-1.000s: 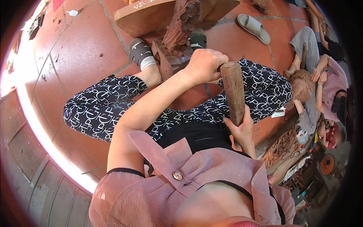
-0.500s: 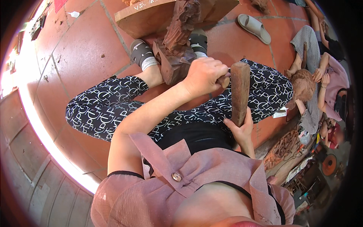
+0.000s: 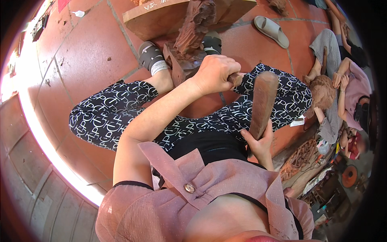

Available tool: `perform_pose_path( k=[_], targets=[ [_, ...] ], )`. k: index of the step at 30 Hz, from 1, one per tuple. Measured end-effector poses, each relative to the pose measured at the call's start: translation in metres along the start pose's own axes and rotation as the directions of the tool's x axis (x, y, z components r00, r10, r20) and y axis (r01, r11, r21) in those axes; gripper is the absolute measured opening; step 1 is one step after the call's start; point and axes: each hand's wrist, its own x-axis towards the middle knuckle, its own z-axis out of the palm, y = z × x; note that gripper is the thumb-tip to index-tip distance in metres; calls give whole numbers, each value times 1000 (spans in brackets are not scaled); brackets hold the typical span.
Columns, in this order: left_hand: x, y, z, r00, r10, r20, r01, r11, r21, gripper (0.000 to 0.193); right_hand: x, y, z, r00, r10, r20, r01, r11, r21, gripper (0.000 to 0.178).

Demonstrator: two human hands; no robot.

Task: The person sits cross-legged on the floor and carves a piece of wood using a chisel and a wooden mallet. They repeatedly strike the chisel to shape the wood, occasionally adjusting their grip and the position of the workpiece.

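A round wooden handle end, apparently of a chisel [image 3: 234,79], sticks out of the closed fist of my left hand [image 3: 215,72]. Its blade is hidden behind the fist. My right hand [image 3: 263,146] is wrapped round the lower part of a brown wooden mallet [image 3: 265,103], a thick club-like bar raised over my right thigh. A gap separates the mallet from the chisel handle. Just beyond my left hand stands a dark reddish carved wood piece [image 3: 195,28], its blocky base between my sandalled feet.
Behind the carving lies a large wooden slab [image 3: 157,20]. A grey slipper [image 3: 271,31] rests on the red tiled floor [image 3: 92,44]. To the right, another person [image 3: 356,80] sits with hands on a carved wood piece [image 3: 322,92]. Cluttered tools and a carved panel [image 3: 299,159] lie at lower right.
The mallet has swung right, away from the chisel handle, and tilts more. My left hand has shifted slightly up and left with the chisel.
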Motion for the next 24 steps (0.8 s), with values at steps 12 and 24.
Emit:
perform_pose_path(
  k=[12,24],
  targets=[
    [3,-8,-5,999,14,51,-12,999,-42,23,-2,1,8,996,77,40,-69,981,-181,66],
    [-7,9,6,997,83,-4,-82,992,95,21,-1,4,4,983,180,43,-179,984,-17,64]
  ],
)
